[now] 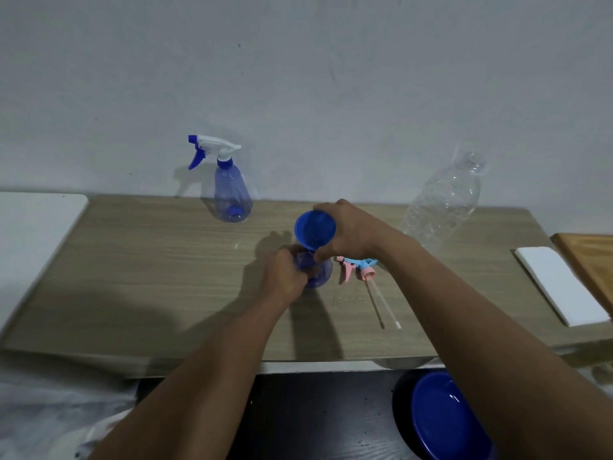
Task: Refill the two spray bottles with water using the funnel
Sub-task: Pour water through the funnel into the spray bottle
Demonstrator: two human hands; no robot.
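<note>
Funnel (pixel 313 227) over open spray bottle (pixel 320 270).
Left hand (pixel 285 277) curls round the bottle; right hand (pixel 351 234) grips the funnel rim; capped spray bottle (pixel 232 194) at 11 o'clock.

funnel (pixel 313 227): smooth, opaque blue plastic; the inside of the cone had a soft gloss.
near spray bottle (pixel 320 272): see-through blue plastic, smooth where I gripped it.
far spray bottle (pixel 232 194): the same tinted plastic; its head was opaque white and blue plastic.
loose trigger head (pixel 360 267): pink and pale blue plastic, with a thin translucent tube.
clear bottle (pixel 444 200): colourless plastic, ribbed and shiny.
table (pixel 149 277): pale wood-grain top that looked smooth to me, with a low sheen.
bowl (pixel 441 419): blue and glossy.
white slab (pixel 564 287): plain and matt.
board (pixel 593 257): brown wood that showed its grain.
wall (pixel 331 78): painted, matt, lightly scuffed.
</note>
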